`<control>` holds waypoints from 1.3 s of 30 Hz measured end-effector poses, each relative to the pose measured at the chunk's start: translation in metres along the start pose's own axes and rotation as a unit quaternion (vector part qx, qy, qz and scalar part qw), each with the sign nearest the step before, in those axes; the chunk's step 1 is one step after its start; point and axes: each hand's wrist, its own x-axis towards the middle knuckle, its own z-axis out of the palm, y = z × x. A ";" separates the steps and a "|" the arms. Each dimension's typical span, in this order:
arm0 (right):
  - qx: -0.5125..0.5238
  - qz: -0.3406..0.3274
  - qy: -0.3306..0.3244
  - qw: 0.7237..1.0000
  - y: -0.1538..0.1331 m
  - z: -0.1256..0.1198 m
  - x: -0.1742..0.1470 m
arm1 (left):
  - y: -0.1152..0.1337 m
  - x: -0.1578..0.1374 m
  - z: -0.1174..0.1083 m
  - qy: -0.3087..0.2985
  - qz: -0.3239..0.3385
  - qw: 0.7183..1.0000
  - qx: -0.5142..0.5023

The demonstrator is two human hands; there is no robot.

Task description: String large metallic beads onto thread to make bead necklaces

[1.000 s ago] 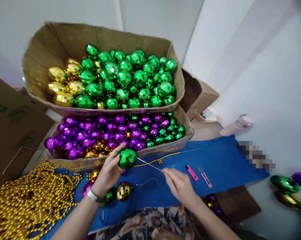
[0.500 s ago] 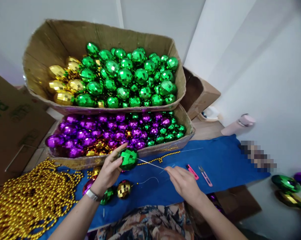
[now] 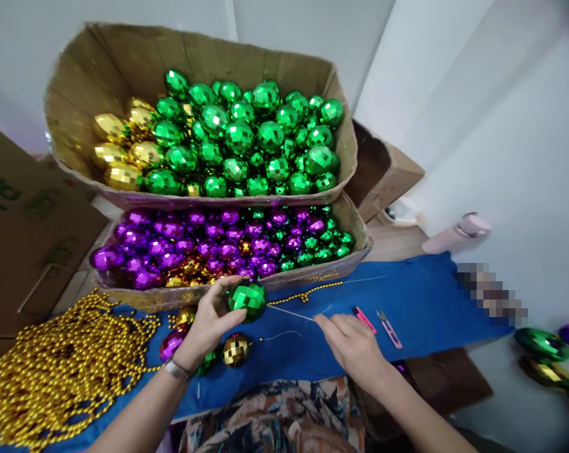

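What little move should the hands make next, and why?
Probably, the right hand should gently draw the thin, straight, pale strand (needle or thread, unclear) away from the shiny green faceted ball: the strand runs straight from that hand towards the ball's side, while the left hand holds the ball.

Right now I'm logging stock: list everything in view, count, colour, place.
Held ball: 1, green, left hand
Needle or thread: 1, pale, right hand
Loose balls: 4+, gold, purple, green, near left wrist
Back box: 1, brown, top centre
Back balls: many, green, some gold, inside
Front box: 1, brown, centre
Front balls: many, purple, green, gold, inside
Other boxes: 3+, brown, both sides
Cloth: 1, blue, foreground
Bead strands: uncountable, gold, left
Bead string: 1, gold, centre
Flat tool: 1, pink, beyond right hand
Snips: 1, pink, beside flat tool
Bottle: 1, pink, right
Edge balls: several, green, purple, gold, far right
Watch: 1, silver, left wrist
Clothing: 1, patterned, bottom
Left hand: 1, bare, centre
Right hand: 1, bare, centre right
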 end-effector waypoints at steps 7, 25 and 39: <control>0.152 0.059 -0.021 0.986 -0.020 0.027 0.001 | -0.005 -0.008 0.023 -0.042 -0.013 0.998 -0.052; 0.217 0.075 -0.002 0.973 -0.024 0.038 -0.003 | -0.021 -0.017 0.032 0.002 -0.055 0.991 -0.125; 0.274 0.131 0.030 0.952 -0.037 0.045 -0.001 | -0.008 -0.009 0.018 -0.104 -0.016 0.994 -0.024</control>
